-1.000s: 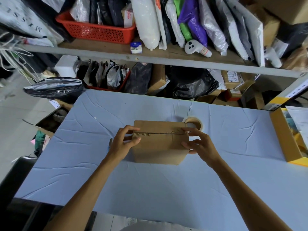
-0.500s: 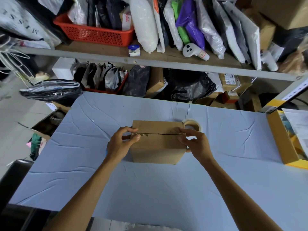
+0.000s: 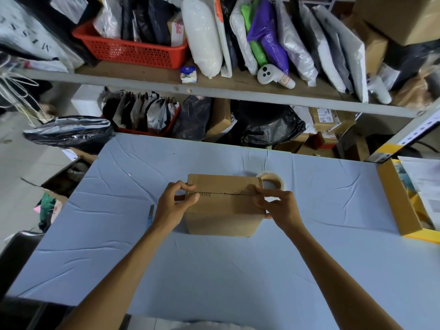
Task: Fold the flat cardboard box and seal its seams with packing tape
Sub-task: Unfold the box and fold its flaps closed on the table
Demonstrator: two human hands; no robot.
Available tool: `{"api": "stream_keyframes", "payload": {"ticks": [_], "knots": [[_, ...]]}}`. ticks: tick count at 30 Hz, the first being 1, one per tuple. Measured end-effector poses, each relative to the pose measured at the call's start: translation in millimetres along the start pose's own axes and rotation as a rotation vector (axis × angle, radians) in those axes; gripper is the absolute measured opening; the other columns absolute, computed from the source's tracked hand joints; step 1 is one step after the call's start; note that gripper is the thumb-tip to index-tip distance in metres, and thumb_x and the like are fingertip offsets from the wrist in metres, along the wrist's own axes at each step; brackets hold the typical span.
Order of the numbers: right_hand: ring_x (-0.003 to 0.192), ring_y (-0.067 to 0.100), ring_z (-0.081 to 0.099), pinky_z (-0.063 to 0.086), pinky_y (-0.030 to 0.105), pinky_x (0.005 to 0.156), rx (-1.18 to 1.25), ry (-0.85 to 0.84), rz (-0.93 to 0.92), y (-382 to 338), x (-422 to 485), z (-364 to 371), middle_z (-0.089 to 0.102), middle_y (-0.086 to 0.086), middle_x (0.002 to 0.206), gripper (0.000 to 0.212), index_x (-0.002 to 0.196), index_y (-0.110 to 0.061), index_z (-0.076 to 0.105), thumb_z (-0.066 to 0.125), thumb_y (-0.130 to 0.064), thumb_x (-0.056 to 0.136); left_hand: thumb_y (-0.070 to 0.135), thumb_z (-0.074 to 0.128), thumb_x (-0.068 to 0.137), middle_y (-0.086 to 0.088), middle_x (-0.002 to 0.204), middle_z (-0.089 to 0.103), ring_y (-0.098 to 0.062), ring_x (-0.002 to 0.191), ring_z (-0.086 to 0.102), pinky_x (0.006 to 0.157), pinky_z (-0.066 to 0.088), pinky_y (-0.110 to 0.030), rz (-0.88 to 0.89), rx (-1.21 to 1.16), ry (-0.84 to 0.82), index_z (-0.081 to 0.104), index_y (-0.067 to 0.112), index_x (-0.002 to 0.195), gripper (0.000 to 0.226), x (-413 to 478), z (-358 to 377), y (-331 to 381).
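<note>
Blue-clothed table point(image 3: 238, 270) has the brown cardboard box point(image 3: 223, 210) folded up mid-surface, left hand point(image 3: 173, 206) and right hand point(image 3: 278, 206) pinching its top seam's ends, taping apparently not done yet, beige tape roll point(image 3: 273, 181) parked just behind.

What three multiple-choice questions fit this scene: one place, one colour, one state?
1. Where is the tape roll relative to the cardboard box? A) left of it B) behind its far right corner C) on top of it
2. What colour is the upper-shelf basket? A) red B) green C) blue
3. The box's top flaps are: A) upright B) folded shut C) torn off

B: the roll peeks out behind that corner.
A: its mesh wall is red.
B: the flaps meet at a seam, with the left hand and right hand at its ends.
</note>
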State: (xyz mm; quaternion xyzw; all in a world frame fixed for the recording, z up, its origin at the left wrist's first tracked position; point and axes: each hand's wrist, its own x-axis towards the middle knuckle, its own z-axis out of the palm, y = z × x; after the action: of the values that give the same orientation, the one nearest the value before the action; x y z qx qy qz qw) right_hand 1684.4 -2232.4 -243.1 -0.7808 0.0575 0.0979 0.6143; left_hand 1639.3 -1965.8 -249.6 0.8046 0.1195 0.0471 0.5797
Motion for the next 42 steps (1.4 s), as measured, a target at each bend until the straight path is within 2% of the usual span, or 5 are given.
{"api": "stream_keyframes", "payload": {"ticks": [6, 12, 23, 27, 42], "knots": [[0.091, 0.006, 0.062, 0.053, 0.013, 0.057, -0.017, 0.022, -0.071, 3.6, -2.5, 1.3, 0.068, -0.003, 0.102, 0.03, 0.109, -0.017, 0.073, 0.077, -0.015, 0.079, 0.024, 0.07, 0.083, 0.007, 0.115, 0.062, -0.013, 0.092, 0.065, 0.068, 0.044, -0.015, -0.027, 0.02, 0.032, 0.062, 0.02, 0.092, 0.013, -0.2, 2.9, 0.4], [0.078, 0.006, 0.061, 0.051, 0.013, 0.056, 0.084, -0.013, -0.044, 5.7, -0.2, -2.1, 0.07, 0.006, 0.092, 0.029, 0.106, -0.012, 0.073, 0.077, -0.008, 0.078, 0.022, 0.067, 0.086, 0.012, 0.116, 0.062, -0.013, 0.098, 0.063, 0.07, 0.043, -0.017, -0.08, -0.027, 0.016, 0.056, 0.02, 0.085, 0.011, -1.1, 7.1, 3.3], [0.094, 0.016, 0.069, 0.061, 0.028, 0.068, 0.001, -0.02, -0.072, 9.2, 6.2, -4.1, 0.072, 0.009, 0.105, 0.035, 0.109, -0.012, 0.074, 0.081, -0.013, 0.075, 0.018, 0.07, 0.084, 0.008, 0.115, 0.064, -0.017, 0.096, 0.065, 0.069, 0.046, -0.013, -0.095, -0.009, -0.018, 0.06, 0.011, 0.093, 0.015, 4.2, 1.3, 4.8], [0.095, 0.015, 0.069, 0.058, 0.022, 0.062, -0.004, -0.029, -0.088, 9.4, 5.9, -5.2, 0.072, 0.01, 0.106, 0.035, 0.108, -0.015, 0.075, 0.081, -0.012, 0.074, 0.021, 0.071, 0.082, 0.008, 0.112, 0.065, -0.019, 0.102, 0.062, 0.083, 0.051, -0.029, -0.105, 0.01, -0.005, 0.062, 0.015, 0.093, 0.016, 4.6, 2.1, 3.3], [0.094, 0.006, 0.067, 0.052, 0.013, 0.061, -0.083, -0.029, -0.196, 3.3, 4.5, -7.1, 0.068, 0.005, 0.113, 0.037, 0.105, -0.028, 0.072, 0.082, -0.014, 0.073, 0.022, 0.073, 0.081, 0.007, 0.111, 0.063, -0.015, 0.105, 0.06, 0.085, 0.052, -0.032, -0.096, -0.016, -0.004, 0.064, 0.027, 0.098, 0.02, 6.1, -3.0, 7.4]]}}
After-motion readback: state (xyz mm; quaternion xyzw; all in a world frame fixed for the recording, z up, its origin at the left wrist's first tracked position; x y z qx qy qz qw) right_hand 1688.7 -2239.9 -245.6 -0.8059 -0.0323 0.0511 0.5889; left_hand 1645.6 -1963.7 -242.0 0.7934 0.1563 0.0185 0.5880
